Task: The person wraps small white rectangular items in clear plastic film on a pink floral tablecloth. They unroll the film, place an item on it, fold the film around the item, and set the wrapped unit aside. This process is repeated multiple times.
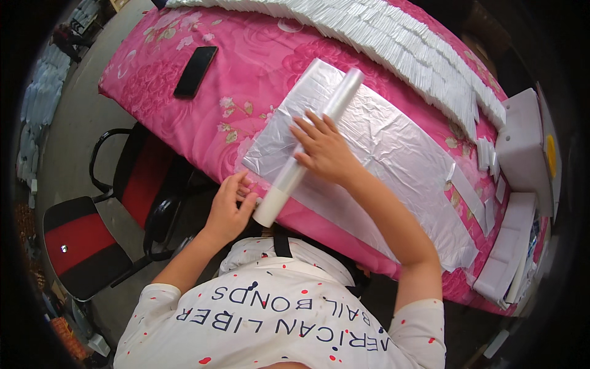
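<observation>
Smooth cyl. roll (289, 178) on crinkly transl. film (384, 154)

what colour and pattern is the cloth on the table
The cloth is pink with a floral print, seen best in the head view.

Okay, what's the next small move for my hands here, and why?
I'd probably bring your left hand onto the near end of the film roll: your right hand spreads over its middle, while the left shows no clear grip on that end.

Black phone (195, 72), red-black chair (86, 240), pink tablecloth (150, 83)
</observation>
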A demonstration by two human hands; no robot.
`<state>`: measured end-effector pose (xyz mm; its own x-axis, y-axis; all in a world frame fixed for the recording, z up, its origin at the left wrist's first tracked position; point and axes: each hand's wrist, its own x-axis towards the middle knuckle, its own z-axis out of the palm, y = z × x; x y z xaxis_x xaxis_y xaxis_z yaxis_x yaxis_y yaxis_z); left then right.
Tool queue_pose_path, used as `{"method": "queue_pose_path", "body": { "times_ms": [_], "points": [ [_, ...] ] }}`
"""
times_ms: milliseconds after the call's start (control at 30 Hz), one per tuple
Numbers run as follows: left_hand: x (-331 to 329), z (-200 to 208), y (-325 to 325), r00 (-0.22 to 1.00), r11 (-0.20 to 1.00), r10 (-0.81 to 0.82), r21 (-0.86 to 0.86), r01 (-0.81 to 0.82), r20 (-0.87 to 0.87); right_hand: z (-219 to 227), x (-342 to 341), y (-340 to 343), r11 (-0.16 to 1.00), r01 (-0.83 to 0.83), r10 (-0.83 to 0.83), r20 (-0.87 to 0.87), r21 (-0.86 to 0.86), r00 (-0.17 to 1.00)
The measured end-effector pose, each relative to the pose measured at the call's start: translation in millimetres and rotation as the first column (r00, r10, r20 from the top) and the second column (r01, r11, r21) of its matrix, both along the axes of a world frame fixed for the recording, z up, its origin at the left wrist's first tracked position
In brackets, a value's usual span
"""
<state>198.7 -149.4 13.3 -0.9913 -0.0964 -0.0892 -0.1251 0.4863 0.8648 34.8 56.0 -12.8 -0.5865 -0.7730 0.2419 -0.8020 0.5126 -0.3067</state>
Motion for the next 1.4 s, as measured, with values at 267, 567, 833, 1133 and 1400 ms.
{"method": "queue_pose_path", "body": {
  "times_ms": [267, 567, 833, 1133, 1400],
  "points": [
    [-25, -9, 6, 0.986, 0.991, -0.055, -0.108, 0.073, 0.157, -15, -9, -110, 0.501, 0.713, -0.548, 0.457, -0.491, 0.700],
    [-20, -1, 33, 0.733, -0.453, -0.670, 0.847, -0.279, -0.117, 60, -4, -34, 0.002, 0.886, 0.814, 0.516, -0.464, 0.269],
    [-49, -5, 58, 0.876, 0.859, -0.321, 0.500, 0.109, 0.361, 35, 29, -8, 0.008, 0.878, 0.253, 0.850, -0.479, 0.462],
    [-18, -13, 19, 0.452, 0.722, -0.612, 0.692, -0.017, 0.649, -6, -44, 118, -0.159, 0.884, -0.012, 0.896, -0.440, 0.443],
    [-3, -20, 12, 0.429, 0.619, -0.683, 0.781, -0.089, 0.591, 18, -34, 170, 0.566, 0.821, -0.150, 0.969, -0.080, 0.197]
  ]
}}
